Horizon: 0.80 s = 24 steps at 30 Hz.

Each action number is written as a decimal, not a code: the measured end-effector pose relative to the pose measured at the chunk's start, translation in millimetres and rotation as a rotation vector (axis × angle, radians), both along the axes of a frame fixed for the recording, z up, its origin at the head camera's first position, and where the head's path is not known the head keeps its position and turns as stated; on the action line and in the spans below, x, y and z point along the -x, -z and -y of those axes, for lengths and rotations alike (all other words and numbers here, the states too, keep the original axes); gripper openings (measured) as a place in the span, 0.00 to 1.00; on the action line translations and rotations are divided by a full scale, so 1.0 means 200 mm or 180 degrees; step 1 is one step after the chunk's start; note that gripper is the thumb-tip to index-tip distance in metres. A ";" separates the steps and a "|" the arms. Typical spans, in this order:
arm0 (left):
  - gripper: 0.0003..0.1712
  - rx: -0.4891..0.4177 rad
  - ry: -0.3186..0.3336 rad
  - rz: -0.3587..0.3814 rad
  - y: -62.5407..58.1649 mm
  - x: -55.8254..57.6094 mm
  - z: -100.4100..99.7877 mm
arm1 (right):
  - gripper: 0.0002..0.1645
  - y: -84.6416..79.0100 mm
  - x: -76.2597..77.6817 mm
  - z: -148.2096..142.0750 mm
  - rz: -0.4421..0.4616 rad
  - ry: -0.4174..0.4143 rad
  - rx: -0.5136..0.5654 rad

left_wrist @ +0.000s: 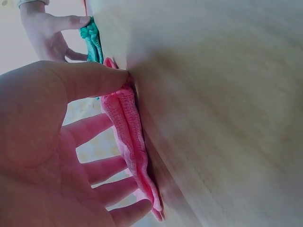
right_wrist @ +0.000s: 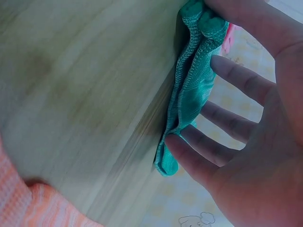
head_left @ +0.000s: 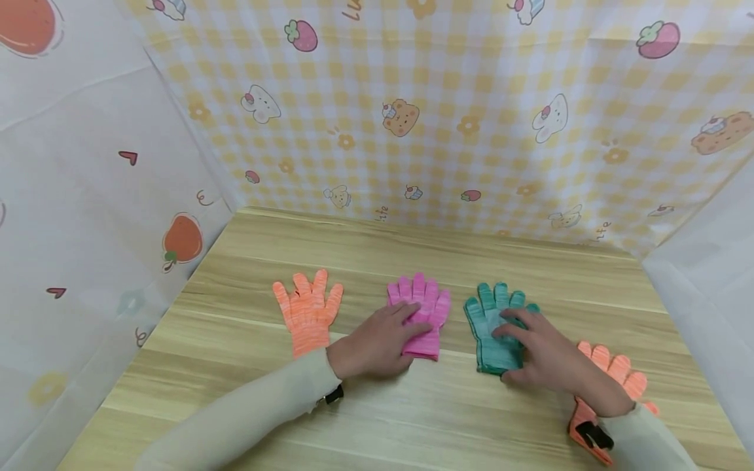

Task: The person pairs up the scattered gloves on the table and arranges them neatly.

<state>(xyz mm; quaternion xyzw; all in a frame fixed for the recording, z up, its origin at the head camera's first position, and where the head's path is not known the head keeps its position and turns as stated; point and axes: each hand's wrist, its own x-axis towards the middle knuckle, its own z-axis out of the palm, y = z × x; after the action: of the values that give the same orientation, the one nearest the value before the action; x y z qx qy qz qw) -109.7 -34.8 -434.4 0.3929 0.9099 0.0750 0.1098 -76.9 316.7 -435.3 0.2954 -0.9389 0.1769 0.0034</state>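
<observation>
A pair of pink knit gloves (head_left: 434, 327), one on top of the other, lies flat near the middle of the table. My left hand (head_left: 377, 340) rests on it, fingers fairly straight on the upper side and thumb at the cuff's edge (left_wrist: 118, 94). To the right, a stacked pair of green knit gloves (head_left: 491, 347) lies with fingers pointing away. Over the green pair, my right hand (head_left: 544, 353) touches the top with outstretched fingers, and its thumb (right_wrist: 251, 19) is at the cuff. Part of each pair is covered by the hand above it.
An orange glove (head_left: 309, 314) lies on the left, its cuff close to my left wrist. More orange gloves (head_left: 615, 366) lie at the right, partly under my right forearm. Patterned cloth (head_left: 448, 150) hangs behind the wooden table (head_left: 424, 418), with white cloth at the sides.
</observation>
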 end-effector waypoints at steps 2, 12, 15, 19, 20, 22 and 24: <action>0.35 -0.0010 -0.0002 0.0015 0.00 0.01 0.00 | 0.39 0.00 0.00 0.00 -0.0020 0.0011 0.0010; 0.38 -0.0136 -0.0014 0.0032 -0.01 0.00 0.02 | 0.39 -0.01 -0.01 -0.01 0.0069 0.0051 0.0118; 0.37 -0.0282 -0.0033 -0.0087 -0.02 -0.02 0.06 | 0.38 -0.03 -0.03 -0.02 0.0144 0.0124 0.0163; 0.34 -0.0521 -0.0192 -0.0182 -0.06 -0.05 0.17 | 0.35 -0.07 -0.05 -0.04 0.0154 0.0231 0.0179; 0.33 -0.0571 -0.0248 -0.0190 -0.07 -0.05 0.20 | 0.34 -0.08 -0.05 -0.04 0.0094 0.0227 0.0185; 0.34 -0.0650 -0.0400 -0.0194 -0.10 -0.07 0.28 | 0.32 -0.09 -0.06 -0.04 -0.0072 0.0177 0.0215; 0.35 -0.0729 -0.0582 -0.0196 -0.12 -0.08 0.35 | 0.31 -0.10 -0.07 -0.02 -0.0274 0.0086 0.0244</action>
<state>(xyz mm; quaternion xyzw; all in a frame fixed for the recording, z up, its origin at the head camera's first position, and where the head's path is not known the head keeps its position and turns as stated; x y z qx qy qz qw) -93.0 -104.8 -410.4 0.3204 0.9303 0.1759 0.0290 -63.8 320.0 -415.2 0.2897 -0.9343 0.1997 0.0575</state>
